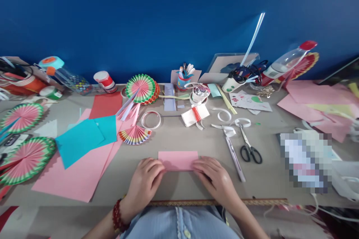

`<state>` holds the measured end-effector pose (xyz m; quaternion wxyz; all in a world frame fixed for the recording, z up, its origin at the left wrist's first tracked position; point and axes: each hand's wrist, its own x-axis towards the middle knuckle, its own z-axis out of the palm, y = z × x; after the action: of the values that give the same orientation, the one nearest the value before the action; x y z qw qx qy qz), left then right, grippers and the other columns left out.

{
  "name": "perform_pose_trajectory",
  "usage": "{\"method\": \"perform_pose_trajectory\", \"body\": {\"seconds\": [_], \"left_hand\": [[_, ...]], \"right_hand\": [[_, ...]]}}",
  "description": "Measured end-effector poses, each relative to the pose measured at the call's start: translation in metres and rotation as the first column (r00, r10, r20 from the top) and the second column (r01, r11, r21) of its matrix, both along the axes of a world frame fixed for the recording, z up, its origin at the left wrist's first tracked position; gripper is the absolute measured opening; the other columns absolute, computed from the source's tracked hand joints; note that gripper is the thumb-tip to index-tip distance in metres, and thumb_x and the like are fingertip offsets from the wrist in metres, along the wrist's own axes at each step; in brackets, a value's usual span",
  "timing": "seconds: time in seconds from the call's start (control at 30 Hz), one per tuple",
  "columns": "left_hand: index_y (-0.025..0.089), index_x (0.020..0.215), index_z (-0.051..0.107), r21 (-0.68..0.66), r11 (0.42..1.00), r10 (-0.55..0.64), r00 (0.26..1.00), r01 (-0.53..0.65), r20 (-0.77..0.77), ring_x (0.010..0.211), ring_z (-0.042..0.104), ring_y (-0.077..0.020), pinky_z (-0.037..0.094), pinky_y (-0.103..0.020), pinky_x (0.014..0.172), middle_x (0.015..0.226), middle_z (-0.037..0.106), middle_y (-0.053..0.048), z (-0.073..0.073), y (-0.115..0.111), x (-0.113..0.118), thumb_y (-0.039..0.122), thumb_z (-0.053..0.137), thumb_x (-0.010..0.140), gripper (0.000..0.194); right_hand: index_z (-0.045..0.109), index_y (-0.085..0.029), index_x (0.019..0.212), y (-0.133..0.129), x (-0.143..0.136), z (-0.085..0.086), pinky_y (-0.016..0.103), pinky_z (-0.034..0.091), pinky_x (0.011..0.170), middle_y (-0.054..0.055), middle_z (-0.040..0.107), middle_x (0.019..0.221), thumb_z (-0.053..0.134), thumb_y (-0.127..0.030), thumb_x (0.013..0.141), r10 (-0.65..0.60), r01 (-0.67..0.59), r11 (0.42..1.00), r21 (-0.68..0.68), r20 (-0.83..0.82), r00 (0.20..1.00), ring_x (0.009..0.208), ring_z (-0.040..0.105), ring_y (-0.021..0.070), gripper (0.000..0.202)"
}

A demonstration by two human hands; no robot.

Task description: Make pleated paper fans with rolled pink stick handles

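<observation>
A narrow rectangle of pink paper (181, 160) lies flat or nearly flat at the front of the table, between my two hands. My left hand (148, 177), with a red bead bracelet on the wrist, grips its left end. At the right end, the curled fingers of my right hand (214, 179) hold the paper the same way; my thumbs are partly hidden. Right of my right hand lie a pale utility knife (235, 158) and scissors with black handles (249, 145). A small striped paper fan (135, 136) rests beyond my left hand.
Pink sheets (73, 175) and blue paper (80, 140) cover the left side, beside pleated paper rosettes (28, 160). Paper strips, a tape ring (150, 120) and a tied white bundle (195, 115) lie behind. A ruler (182, 202) runs along the front edge. Bottles and a pen cup (183, 82) line the wall.
</observation>
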<state>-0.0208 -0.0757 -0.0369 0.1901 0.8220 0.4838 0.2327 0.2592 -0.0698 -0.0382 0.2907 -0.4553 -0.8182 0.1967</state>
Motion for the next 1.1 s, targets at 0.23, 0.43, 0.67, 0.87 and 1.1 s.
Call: {"method": "perform_pose_trajectory", "body": {"seconds": [0.23,0.43,0.67,0.87,1.1], "left_hand": [[0.02,0.117,0.058,0.028,0.987,0.16,0.982,-0.158,-0.096,0.087,0.068,-0.0248,0.055,-0.038,0.075,0.1,0.072,-0.007,-0.012,0.017,0.009,0.024,0.049,0.098,0.021],[0.019,0.138,0.049,0.156,0.978,0.157,0.983,-0.141,-0.099,0.119,0.06,-0.0281,0.052,-0.044,0.096,0.134,0.06,-0.015,-0.004,0.013,0.013,0.02,0.048,0.097,0.041],[0.011,0.15,0.041,0.145,0.898,-0.343,0.868,0.414,-0.358,0.147,0.032,-0.0272,0.029,-0.043,0.12,0.157,0.041,-0.012,-0.003,0.0,0.029,0.048,0.046,0.1,0.063],[0.008,0.153,0.034,0.133,0.892,-0.345,0.842,0.431,-0.414,0.151,0.023,-0.0291,0.022,-0.046,0.122,0.162,0.031,-0.013,-0.016,-0.002,0.027,0.059,0.039,0.099,0.075],[0.009,0.154,0.034,0.124,0.914,-0.319,0.873,0.387,-0.368,0.15,0.025,-0.0302,0.024,-0.047,0.121,0.161,0.033,-0.015,-0.017,-0.004,0.028,0.058,0.044,0.098,0.075]], "right_hand": [[0.059,-0.02,0.125,0.004,-0.014,-0.009,0.037,0.058,0.076,0.009,0.075,0.1,0.05,-0.022,0.097,-0.26,0.257,0.964,0.068,0.048,0.964,0.086,0.07,0.0238,0.03],[0.059,-0.023,0.128,0.006,-0.015,-0.008,0.038,0.058,0.079,0.008,0.076,0.103,0.049,-0.019,0.095,-0.222,0.215,0.972,0.091,0.073,0.972,0.09,0.071,0.0237,0.034],[0.059,-0.022,0.126,0.007,-0.016,-0.01,0.039,0.056,0.081,0.008,0.075,0.106,0.049,-0.018,0.095,-0.222,0.215,0.973,0.087,0.079,0.972,0.092,0.071,0.0238,0.033],[0.058,-0.022,0.128,0.006,-0.018,-0.013,0.04,0.054,0.083,0.008,0.074,0.107,0.049,-0.021,0.097,-0.231,0.225,0.971,0.085,0.079,0.97,0.094,0.07,0.0246,0.032],[0.06,-0.021,0.125,0.007,-0.019,-0.016,0.039,0.052,0.084,0.008,0.075,0.107,0.049,-0.022,0.098,-0.249,0.239,0.965,0.103,0.098,0.963,0.094,0.07,0.0244,0.029]]}}
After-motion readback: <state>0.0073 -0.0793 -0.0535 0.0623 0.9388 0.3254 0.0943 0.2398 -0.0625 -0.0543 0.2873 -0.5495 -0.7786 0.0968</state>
